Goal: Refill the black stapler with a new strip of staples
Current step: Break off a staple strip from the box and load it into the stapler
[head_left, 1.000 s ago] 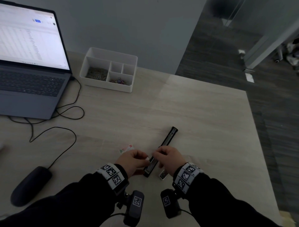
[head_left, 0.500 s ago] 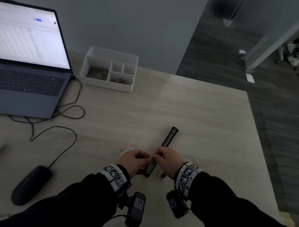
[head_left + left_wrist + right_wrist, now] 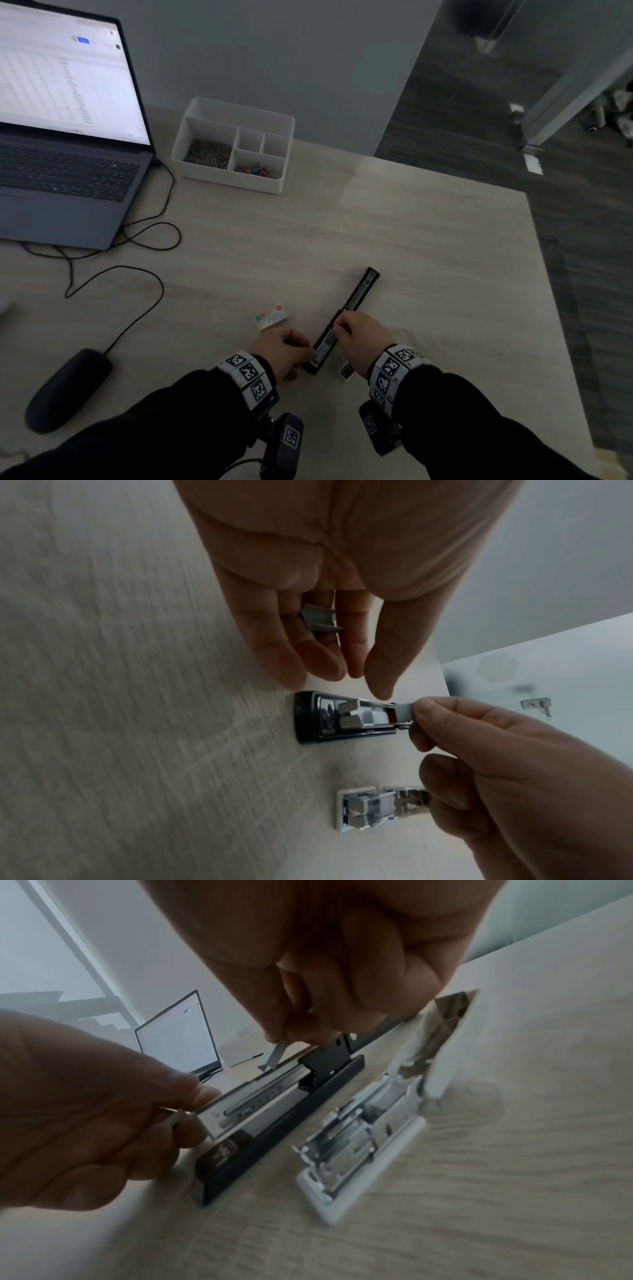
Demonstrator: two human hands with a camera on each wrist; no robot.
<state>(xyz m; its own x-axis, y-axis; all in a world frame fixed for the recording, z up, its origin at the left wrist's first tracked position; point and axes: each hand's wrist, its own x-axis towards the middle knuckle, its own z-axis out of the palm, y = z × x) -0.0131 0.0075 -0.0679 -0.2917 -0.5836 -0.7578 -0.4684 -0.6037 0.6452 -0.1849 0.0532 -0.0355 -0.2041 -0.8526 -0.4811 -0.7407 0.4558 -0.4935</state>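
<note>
The black stapler (image 3: pixel 359 294) lies swung open flat and diagonal on the table, its shiny metal magazine (image 3: pixel 246 1096) facing up. My left hand (image 3: pixel 284 349) sits at the stapler's near end and pinches a short piece of staples (image 3: pixel 318 618) in its curled fingers. My right hand (image 3: pixel 359 334) is over the stapler's middle by the hinge. It pinches a grey strip of staples (image 3: pixel 277 1053), held tilted with its lower end at the magazine channel.
A white stapler (image 3: pixel 346 371), also open, lies just right of the black one under my right wrist. A small staple box (image 3: pixel 270 317) lies to the left. Farther off are a laptop (image 3: pixel 68 171), a mouse (image 3: pixel 65 387) with its cable, and a white organizer tray (image 3: pixel 233 181). The table's edge runs along the right.
My hands were together over the stapler's near end and have drawn apart. The right hand moved up along the stapler, and the metal magazine now shows between them.
</note>
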